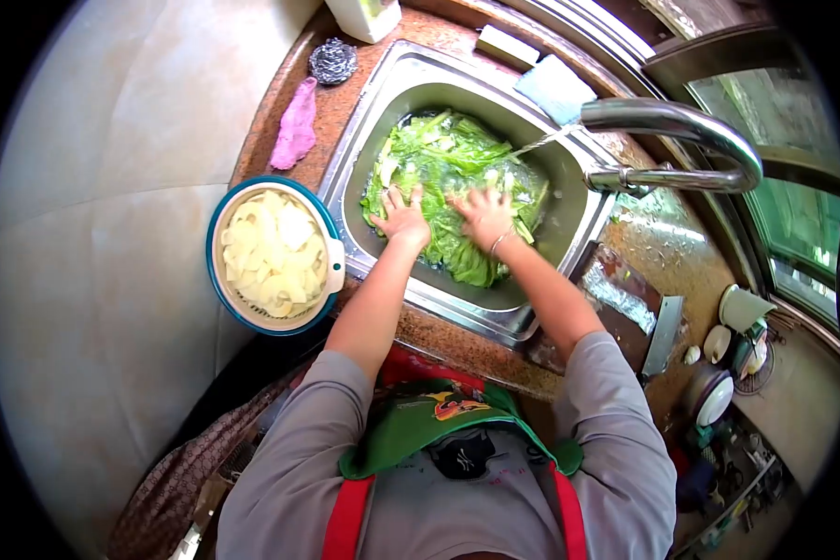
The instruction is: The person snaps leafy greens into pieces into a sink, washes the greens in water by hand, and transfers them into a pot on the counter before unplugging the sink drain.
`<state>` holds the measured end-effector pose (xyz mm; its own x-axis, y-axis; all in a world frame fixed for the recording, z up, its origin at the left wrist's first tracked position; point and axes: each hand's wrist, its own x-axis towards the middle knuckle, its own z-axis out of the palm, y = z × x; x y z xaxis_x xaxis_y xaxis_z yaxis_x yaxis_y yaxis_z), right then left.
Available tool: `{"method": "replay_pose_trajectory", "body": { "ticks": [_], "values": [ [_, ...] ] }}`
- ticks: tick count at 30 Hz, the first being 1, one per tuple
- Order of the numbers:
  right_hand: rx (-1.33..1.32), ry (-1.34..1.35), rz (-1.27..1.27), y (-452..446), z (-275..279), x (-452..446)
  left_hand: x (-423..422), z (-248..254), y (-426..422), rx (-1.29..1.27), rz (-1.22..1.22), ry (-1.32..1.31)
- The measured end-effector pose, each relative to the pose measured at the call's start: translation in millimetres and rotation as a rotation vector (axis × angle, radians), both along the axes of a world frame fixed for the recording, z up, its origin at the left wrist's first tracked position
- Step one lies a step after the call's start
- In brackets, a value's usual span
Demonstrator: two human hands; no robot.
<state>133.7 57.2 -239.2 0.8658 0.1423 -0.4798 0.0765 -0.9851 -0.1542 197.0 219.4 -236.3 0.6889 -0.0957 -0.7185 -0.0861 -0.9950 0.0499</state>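
Your left hand point(405, 222) and right hand point(487, 220) lay unclenched, fingers spread, on the greens point(439, 149) in the sink point(467, 94). Water point(538, 143) ran from the tap point(667, 114), right of the sink; the bowl point(334, 269) of pale slices point(269, 247) stood to the sink's left.

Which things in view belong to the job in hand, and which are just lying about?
In use:
- leafy greens, under left hand and right hand
- sink
- running faucet

Apparently lying about:
- pink cloth
- metal scourer
- cleaver
- bowl of pale slices
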Motion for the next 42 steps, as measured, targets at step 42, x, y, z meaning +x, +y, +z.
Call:
{"method": "replay_pose_trajectory", "body": {
  "ticks": [42],
  "values": [
    [0.336, 0.361, -1.011, -4.7, 23.8, -22.0, -13.2, -63.2, -20.2, -0.36, 0.207, 0.003]
  ]
}}
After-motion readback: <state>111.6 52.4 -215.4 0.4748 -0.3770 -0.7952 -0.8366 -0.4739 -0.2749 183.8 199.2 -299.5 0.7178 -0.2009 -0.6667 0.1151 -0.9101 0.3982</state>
